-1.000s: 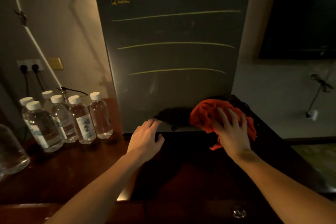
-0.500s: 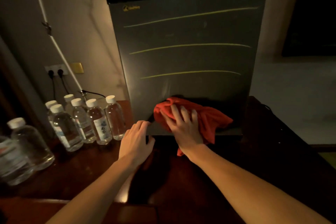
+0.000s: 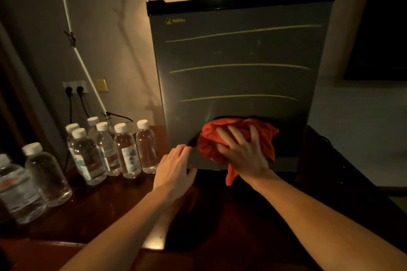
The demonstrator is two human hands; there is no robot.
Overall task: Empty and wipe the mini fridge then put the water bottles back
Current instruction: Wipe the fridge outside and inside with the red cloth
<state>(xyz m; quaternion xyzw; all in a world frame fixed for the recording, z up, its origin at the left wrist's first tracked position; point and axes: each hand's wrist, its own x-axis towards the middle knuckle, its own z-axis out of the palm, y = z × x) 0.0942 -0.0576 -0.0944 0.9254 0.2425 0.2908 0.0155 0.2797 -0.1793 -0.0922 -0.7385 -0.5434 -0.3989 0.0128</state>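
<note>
The grey mini fridge (image 3: 240,55) stands on the dark wooden table (image 3: 105,211) with its door closed. My right hand (image 3: 244,152) presses a crumpled red cloth (image 3: 220,136) against the lower part of the door. To its left, my left hand (image 3: 176,167) rests with fingers apart at the fridge's bottom left corner, holding nothing. Several clear water bottles (image 3: 123,149) with white caps stand in a cluster on the table left of the fridge. Two larger bottles (image 3: 44,174) stand nearer, at the left edge.
A white cord (image 3: 74,35) runs diagonally down the wall to the table behind the bottles. Two black plugs sit in a wall socket (image 3: 74,89). A dark screen (image 3: 378,28) hangs on the wall at the right.
My right hand slid the red cloth along the bottom of the fridge door from the right side towards the middle. The view shifted left and down. My left hand stayed at the corner.
</note>
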